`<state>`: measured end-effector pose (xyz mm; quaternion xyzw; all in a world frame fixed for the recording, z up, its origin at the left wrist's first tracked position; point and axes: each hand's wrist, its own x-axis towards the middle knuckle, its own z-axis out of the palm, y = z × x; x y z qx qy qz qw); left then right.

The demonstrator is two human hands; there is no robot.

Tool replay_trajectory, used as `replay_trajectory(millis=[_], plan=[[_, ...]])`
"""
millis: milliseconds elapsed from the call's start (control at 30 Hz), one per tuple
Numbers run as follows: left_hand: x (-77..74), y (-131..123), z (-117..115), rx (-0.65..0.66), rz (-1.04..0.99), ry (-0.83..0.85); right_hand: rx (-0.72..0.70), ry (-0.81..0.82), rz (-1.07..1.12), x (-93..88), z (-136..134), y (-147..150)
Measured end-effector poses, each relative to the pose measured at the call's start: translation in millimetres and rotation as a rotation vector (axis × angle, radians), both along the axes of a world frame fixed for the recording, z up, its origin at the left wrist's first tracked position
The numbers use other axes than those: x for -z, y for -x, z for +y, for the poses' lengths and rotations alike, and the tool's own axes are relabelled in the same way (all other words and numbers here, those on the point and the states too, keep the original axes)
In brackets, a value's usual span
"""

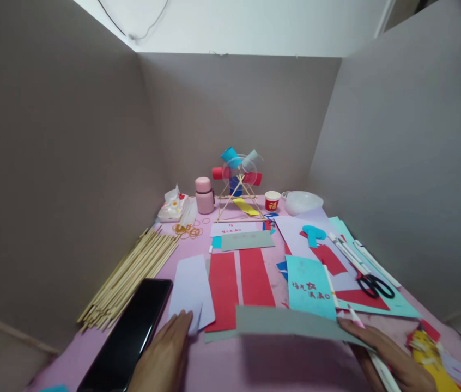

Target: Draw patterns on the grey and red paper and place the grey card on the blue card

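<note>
Head view: grey paper sheet [287,322] at near edge of pink table [230,365], lifted slightly off surface. Right hand [389,359] pinching sheet's right end, white pen [373,354] gripped in same fingers. Left hand [165,354] left of sheet, fingers loose, tips resting on pale lilac paper [189,294]. Black phone [132,332] further left of sheet. Red strips [238,283] just behind sheet, scissors [373,283] beyond its right end.

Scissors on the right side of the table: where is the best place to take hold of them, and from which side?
Grip the scissors at the black loop handles, probably from the near right. The handles point toward the person's side, next to the right hand, while the closed blades point away among pens lying alongside.
</note>
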<state>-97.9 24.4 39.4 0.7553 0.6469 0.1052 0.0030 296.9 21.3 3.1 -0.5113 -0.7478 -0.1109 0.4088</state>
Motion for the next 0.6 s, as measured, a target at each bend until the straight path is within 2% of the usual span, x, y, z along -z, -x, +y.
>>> replay_trajectory(millis=[100, 233, 400, 600], plan=[[3.1, 5, 2, -0.018, -0.017, 0.005, -0.079, -0.149, -0.088, -21.6, 19, 16], [4.2, 11, 3, -0.056, -0.069, -0.019, -0.175, -0.181, -0.137, -39.2, 41, 43], [8.5, 15, 6, -0.070, -0.112, -0.115, -0.205, -0.170, -0.056, -35.1, 49, 61], [14.8, 14, 8, -0.015, -0.062, -0.377, -0.135, -0.179, -0.027, -35.0, 46, 48]])
